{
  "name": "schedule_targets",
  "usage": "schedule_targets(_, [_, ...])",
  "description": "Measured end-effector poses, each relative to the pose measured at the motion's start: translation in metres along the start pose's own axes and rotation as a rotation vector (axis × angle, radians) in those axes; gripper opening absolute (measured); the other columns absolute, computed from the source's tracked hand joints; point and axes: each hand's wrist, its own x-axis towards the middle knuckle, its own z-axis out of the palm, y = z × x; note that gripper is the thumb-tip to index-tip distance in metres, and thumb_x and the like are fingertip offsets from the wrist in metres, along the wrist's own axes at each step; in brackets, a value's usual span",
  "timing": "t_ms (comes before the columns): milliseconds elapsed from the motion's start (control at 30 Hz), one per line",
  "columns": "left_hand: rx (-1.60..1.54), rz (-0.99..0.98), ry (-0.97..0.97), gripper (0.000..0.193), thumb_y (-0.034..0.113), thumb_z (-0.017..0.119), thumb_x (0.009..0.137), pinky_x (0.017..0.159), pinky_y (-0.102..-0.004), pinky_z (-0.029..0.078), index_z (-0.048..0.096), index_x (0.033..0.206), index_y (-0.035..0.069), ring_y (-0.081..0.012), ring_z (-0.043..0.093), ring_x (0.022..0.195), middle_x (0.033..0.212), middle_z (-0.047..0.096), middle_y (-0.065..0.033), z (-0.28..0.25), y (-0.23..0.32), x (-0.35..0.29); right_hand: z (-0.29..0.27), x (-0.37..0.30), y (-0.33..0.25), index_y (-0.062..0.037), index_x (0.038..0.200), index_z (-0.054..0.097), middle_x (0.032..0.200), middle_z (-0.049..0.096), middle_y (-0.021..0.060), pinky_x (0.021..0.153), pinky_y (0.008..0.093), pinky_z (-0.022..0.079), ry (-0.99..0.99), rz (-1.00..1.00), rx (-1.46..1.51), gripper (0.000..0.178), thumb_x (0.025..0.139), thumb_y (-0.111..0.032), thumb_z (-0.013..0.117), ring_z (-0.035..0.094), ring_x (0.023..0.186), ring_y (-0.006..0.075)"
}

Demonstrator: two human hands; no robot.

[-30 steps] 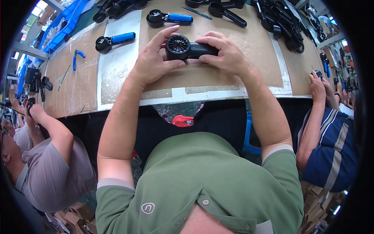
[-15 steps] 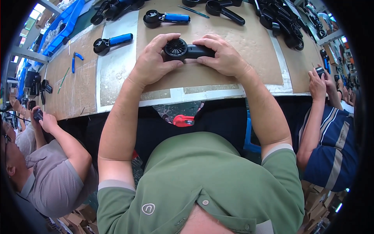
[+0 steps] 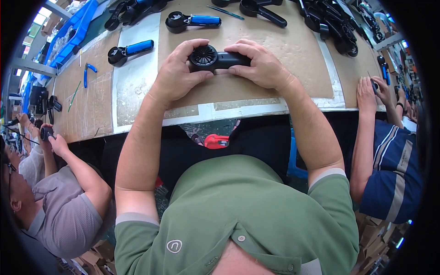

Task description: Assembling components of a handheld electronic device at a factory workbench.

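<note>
Between my hands, just over the cardboard-covered table [image 3: 256,89], lies a black handheld fan [image 3: 221,59] with its round slotted grille on the left and its handle pointing right. My left hand [image 3: 179,68] is closed around the grille end, thumb at the near edge and fingers at the far edge. The handle end is gripped by my right hand [image 3: 262,65], whose fingers and thumb cover its tip. Beyond my left hand are two opened fan bodies with blue battery cells, one half [image 3: 193,21] farther back and another [image 3: 130,52] to the left.
A black fan shell [image 3: 263,13] and a green-handled screwdriver [image 3: 225,12] lie at the back. Black fans [image 3: 332,30] are heaped at the far right. Blue pliers [image 3: 88,73] rest on the left. A blue bin [image 3: 71,34] stands far left. Co-workers sit on both sides.
The fan and my hands stay almost in place, with a slight shift of the view. The co-workers on both sides have moved their hands on the parts they hold.
</note>
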Motion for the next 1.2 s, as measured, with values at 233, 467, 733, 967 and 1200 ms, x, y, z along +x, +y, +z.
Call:
schedule_targets(233, [0.052, 0.028, 0.007, 0.076, -0.004, 0.089, 0.080, 0.112, -0.0388, 0.056, 0.063, 0.149, 0.014, -0.0276, 0.071, 0.119, 0.134, 0.071, -0.0125, 0.000, 0.002, 0.001, 0.003, 0.000, 0.003, -0.0039, 0.134, 0.072, 0.120, 0.072, 0.0094, 0.093, 0.0345, 0.055, -0.004, -0.028, -0.010, 0.046, 0.090, -0.010, 0.084, 0.067, 0.099, 0.0242])
schedule_targets(467, [0.141, 0.094, -0.004, 0.075, -0.001, 0.088, 0.081, 0.108, -0.0365, 0.059, 0.062, 0.150, 0.011, -0.0259, 0.071, 0.118, 0.137, 0.069, -0.0103, 0.001, 0.000, 0.002, 0.004, -0.002, 0.006, -0.0044, 0.134, 0.071, 0.120, 0.072, 0.0092, 0.094, 0.0349, 0.056, 0.016, -0.040, 0.000, 0.046, 0.090, -0.011, 0.085, 0.068, 0.100, 0.0244])
schedule_targets(733, [0.160, 0.082, -0.018, 0.075, -0.002, 0.088, 0.081, 0.107, -0.0363, 0.059, 0.062, 0.150, 0.011, -0.0266, 0.071, 0.119, 0.137, 0.069, -0.0104, 0.001, 0.004, 0.002, 0.006, -0.003, 0.006, -0.0055, 0.133, 0.071, 0.121, 0.072, 0.0092, 0.096, 0.0364, 0.056, 0.036, -0.067, -0.053, 0.046, 0.091, -0.016, 0.085, 0.068, 0.101, 0.0261])
schedule_targets(967, [0.317, 0.180, -0.010, 0.066, 0.009, 0.087, 0.087, 0.102, -0.0375, 0.060, 0.063, 0.148, 0.010, -0.0284, 0.072, 0.115, 0.135, 0.070, -0.0125, -0.001, 0.002, 0.006, 0.013, -0.002, 0.008, -0.0076, 0.137, 0.068, 0.123, 0.069, 0.0099, 0.104, 0.0404, 0.054, 0.055, -0.155, -0.260, 0.048, 0.095, -0.025, 0.082, 0.066, 0.110, 0.0307])
schedule_targets(1200, [0.368, 0.012, 0.013, 0.042, 0.036, 0.075, 0.102, 0.093, -0.0411, 0.061, 0.074, 0.130, 0.005, -0.0312, 0.075, 0.104, 0.120, 0.077, -0.0165, 0.002, 0.029, 0.029, 0.014, 0.000, 0.006, -0.0066, 0.131, 0.070, 0.119, 0.068, 0.0114, 0.109, 0.0427, 0.052, 0.051, -0.177, -0.310, 0.045, 0.094, -0.029, 0.082, 0.065, 0.115, 0.0316])
